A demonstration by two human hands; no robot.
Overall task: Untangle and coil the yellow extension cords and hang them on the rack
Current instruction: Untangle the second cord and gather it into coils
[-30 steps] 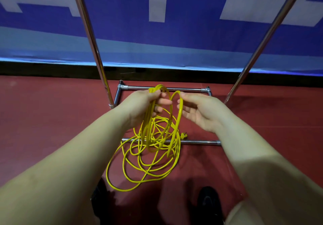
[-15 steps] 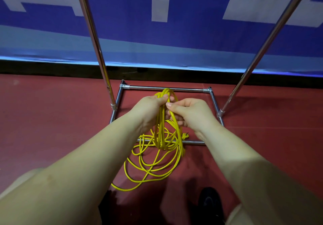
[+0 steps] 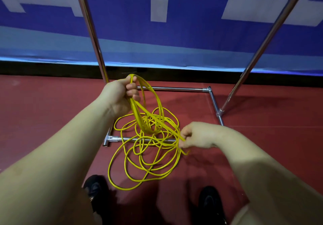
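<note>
Centrally, a thin yellow extension cord (image 3: 145, 147) is shown lying in loose, tangled loops on the red floor (image 3: 43, 112), draped over the front bar of the chrome tubular rack base (image 3: 174, 88). Several gathered loops are gripped by the left hand (image 3: 118, 97), raised above the rear bar of that base, with the fingers (image 3: 132, 93) curled tight round the bundle. A run of strands is drawn taut from this grip down to the right hand (image 3: 197, 135), held lower, near the right end of the front bar; its fingers are closed on the strands in a pinch. Two slanted chrome uprights (image 3: 92, 32) are seen rising from the base before a blue and white banner (image 3: 157, 37). Two dark shoes (image 3: 95, 191) are visible nearer than the base.
</note>
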